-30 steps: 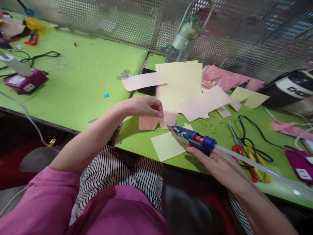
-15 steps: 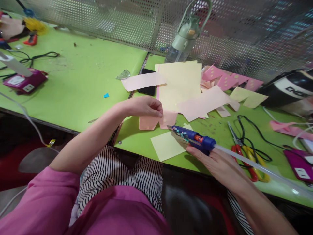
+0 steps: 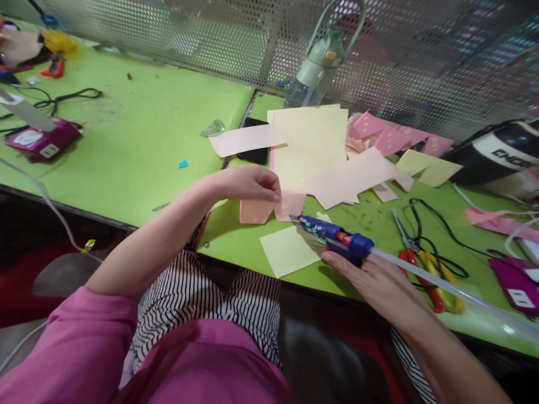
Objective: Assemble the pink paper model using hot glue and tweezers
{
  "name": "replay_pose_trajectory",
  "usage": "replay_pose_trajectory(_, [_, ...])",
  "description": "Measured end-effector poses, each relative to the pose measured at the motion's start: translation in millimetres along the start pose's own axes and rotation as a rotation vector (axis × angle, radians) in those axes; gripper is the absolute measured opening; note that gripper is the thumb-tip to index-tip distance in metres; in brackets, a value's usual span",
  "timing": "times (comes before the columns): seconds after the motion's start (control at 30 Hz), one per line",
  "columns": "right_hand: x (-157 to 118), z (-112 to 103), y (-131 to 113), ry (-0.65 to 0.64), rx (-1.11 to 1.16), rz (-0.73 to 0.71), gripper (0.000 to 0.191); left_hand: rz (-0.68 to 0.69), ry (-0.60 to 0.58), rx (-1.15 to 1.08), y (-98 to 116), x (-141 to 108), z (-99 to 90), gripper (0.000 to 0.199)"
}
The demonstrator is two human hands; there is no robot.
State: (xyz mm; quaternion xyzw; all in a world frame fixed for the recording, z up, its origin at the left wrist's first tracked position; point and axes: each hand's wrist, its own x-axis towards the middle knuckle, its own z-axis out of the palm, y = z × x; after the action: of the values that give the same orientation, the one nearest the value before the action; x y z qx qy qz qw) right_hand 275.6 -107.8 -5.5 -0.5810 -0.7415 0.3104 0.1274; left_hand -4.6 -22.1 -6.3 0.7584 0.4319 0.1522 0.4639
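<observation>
My left hand [image 3: 257, 182] is closed, thumb and fingertips together at the upper edge of a pink paper piece [image 3: 255, 212] with a notch in its lower edge. That piece lies on the green table, partly hidden by the hand. In my right hand [image 3: 362, 275] is a blue glue gun [image 3: 332, 235] with a long clear glue stick [image 3: 404, 261] running out of its back. Its nozzle points left, close to the pink piece's lower right corner. Beneath the gun lies a pale yellow paper sheet [image 3: 284, 252].
Yellow paper sheets [image 3: 309, 146], pale pink strips [image 3: 353, 177] and pink notched pieces [image 3: 396, 137] lie behind my hands. A phone [image 3: 255, 154] sits partly under a strip. Scissors [image 3: 425, 269] with cords lie at right. A bottle [image 3: 315, 70] stands by the perforated metal screen [image 3: 181, 39].
The glue gun in my right hand has shifted very slightly to the right. My left hand and the pink paper piece have stayed in place.
</observation>
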Motion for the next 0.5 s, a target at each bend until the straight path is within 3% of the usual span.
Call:
replay_pose_trajectory(0.13, [-3, 0, 3, 0.033, -0.032, -0.015, 0.047, 0.007, -0.004, -0.012, -1, 0, 0.4, 0.019])
replay_pose_trajectory(0.37, [-12, -13, 17, 0.270, -0.227, 0.067, 0.054, -0.008, 0.004, 0.012, 1, -1, 0.8, 0.019])
replay_pose_trajectory(0.5, [-12, -23, 33, 0.381, -0.393, -0.036, 0.040, -0.015, -0.001, 0.036, 2, -2, 0.2, 0.021])
